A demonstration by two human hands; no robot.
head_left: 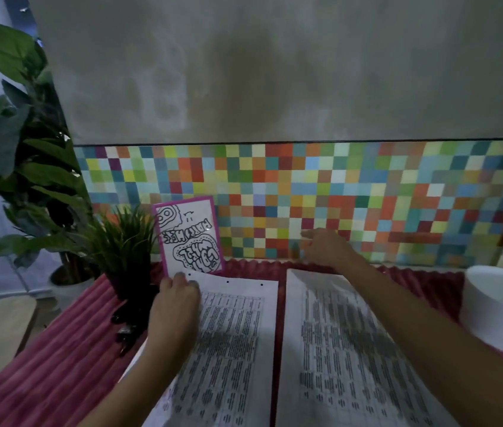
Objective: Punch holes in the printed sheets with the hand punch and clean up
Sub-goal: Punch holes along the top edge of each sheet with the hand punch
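Sheets are lying lengthwise before both hands. Left hand is pressing the punched one, fingers flat; right hand is reaching beyond, fingers blurred.

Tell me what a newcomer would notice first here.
A band of bright multicoloured tiles runs across the background. Below it, two printed sheets lie side by side on the pink ribbed cloth, the left hand resting on the far corner of the left sheet and the right hand, blurred, reaching toward the tiles. A pink-bordered doodle card leans against the tiles at left.
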